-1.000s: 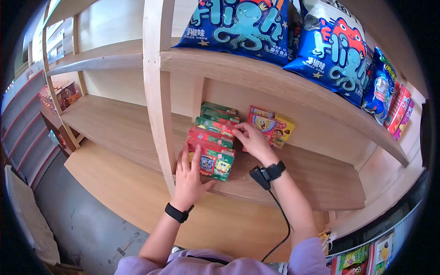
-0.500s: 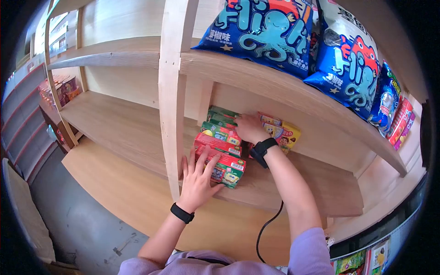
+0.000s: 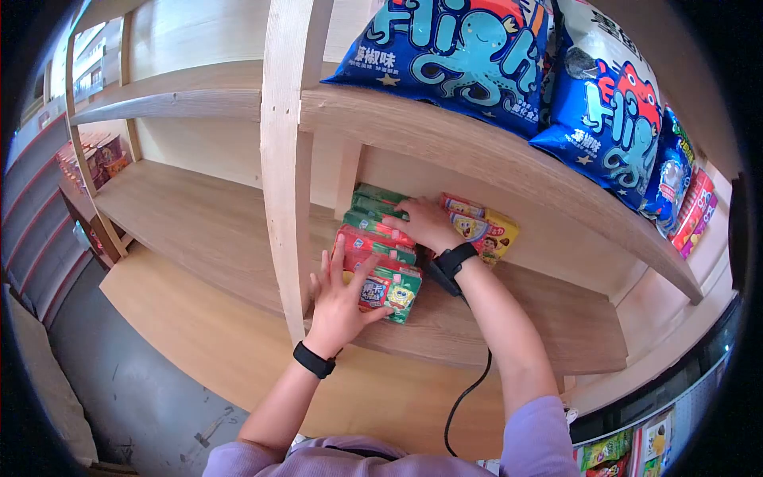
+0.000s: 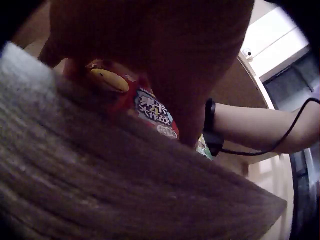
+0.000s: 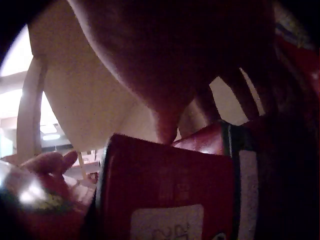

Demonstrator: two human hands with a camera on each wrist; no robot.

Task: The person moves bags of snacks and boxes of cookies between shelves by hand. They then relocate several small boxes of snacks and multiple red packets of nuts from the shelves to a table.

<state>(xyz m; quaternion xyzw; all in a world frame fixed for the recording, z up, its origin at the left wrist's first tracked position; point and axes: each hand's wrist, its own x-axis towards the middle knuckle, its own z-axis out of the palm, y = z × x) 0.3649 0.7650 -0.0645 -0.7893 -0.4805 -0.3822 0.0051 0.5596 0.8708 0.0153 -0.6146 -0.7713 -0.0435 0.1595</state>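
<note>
A row of red-and-green boxes [image 3: 401, 290] stands front to back on the lower shelf beside the upright post. Spread fingers of my left hand [image 3: 340, 306] rest on the top and front of the nearest box, whose red printed face [image 4: 156, 111] shows in the left wrist view. My right hand [image 3: 429, 225] reaches over the row, fingertips touching the boxes toward the back. In the right wrist view, that hand [image 5: 185, 60] hangs with extended fingers above a red box [image 5: 165, 180]; some fingertips are hidden behind it.
Yellow and pink cartoon boxes [image 3: 499, 238] stand right of the row, near my right hand. Large blue snack bags [image 3: 477, 63] lie on the shelf above, whose edge [image 3: 445, 131] overhangs the boxes. A wooden post [image 3: 286, 175] rises left of my left hand.
My right hand has moved from the middle of the row toward its back. My left hand stays at the front box, its fingers spread wider than a second ago.
</note>
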